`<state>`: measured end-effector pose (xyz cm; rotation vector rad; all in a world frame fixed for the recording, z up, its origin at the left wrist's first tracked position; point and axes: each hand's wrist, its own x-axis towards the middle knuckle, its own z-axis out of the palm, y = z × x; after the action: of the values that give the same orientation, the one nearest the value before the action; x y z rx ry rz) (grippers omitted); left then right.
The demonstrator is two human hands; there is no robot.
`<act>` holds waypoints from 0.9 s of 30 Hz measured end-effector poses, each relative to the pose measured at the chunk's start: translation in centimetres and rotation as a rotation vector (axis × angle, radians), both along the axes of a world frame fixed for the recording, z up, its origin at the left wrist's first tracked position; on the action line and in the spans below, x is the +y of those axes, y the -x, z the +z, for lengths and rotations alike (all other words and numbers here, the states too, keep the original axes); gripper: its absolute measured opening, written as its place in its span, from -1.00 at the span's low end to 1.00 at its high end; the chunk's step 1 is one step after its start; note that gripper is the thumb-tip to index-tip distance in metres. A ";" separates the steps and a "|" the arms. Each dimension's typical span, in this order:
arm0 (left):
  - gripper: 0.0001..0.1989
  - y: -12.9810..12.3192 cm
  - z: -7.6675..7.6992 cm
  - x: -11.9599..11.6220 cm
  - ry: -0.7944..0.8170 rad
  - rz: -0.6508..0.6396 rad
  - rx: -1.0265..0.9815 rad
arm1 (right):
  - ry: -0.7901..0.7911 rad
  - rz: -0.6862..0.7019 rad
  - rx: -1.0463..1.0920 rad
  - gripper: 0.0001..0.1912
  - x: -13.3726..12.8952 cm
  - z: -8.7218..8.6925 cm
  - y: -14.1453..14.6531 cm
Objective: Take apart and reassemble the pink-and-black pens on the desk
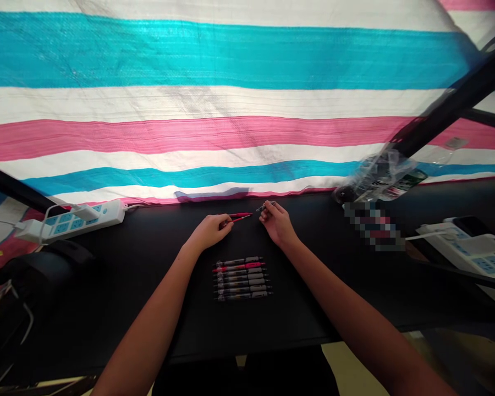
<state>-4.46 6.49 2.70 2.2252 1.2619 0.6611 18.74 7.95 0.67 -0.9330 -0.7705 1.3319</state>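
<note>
My left hand (208,231) pinches a slim red pen (237,218) near the middle of the black table (148,275), its tip pointing right. There may be two red pieces in those fingers, but I cannot tell for certain. My right hand (277,223) holds a short dark pen part (265,206) between thumb and fingertips, close to the red pen's tip and apart from it. Below my hands, several pens with black and red barrels (241,279) lie side by side in a neat horizontal stack, untouched.
A white power strip (72,221) with a plugged-in cable lies at the table's far left. Another power strip (466,247) sits at the right, near a clear plastic bag (379,176). A pixelated patch (373,226) hides something. A striped tarp (231,104) hangs behind the table.
</note>
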 end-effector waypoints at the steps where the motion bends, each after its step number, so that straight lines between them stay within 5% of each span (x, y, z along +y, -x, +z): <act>1: -0.76 0.0 -0.1 0.0 -0.006 -0.002 -0.002 | -0.001 -0.009 -0.011 -0.58 0.0 0.0 0.0; 11: -0.83 0.2 -0.4 0.4 -0.116 0.019 -0.026 | 0.017 0.349 -0.053 -0.77 -1.5 0.6 1.2; 17: -0.81 0.2 -0.2 0.2 -0.068 0.007 -0.029 | -0.073 0.359 -0.220 -0.78 -1.8 0.1 1.5; 27: -0.78 0.1 -0.2 0.2 -0.093 0.041 -0.026 | -0.020 0.356 0.005 -0.82 -1.2 -0.1 1.1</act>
<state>-4.61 6.73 2.55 2.2629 1.2913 0.7768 17.66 6.75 0.62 -0.7995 -0.9759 1.6307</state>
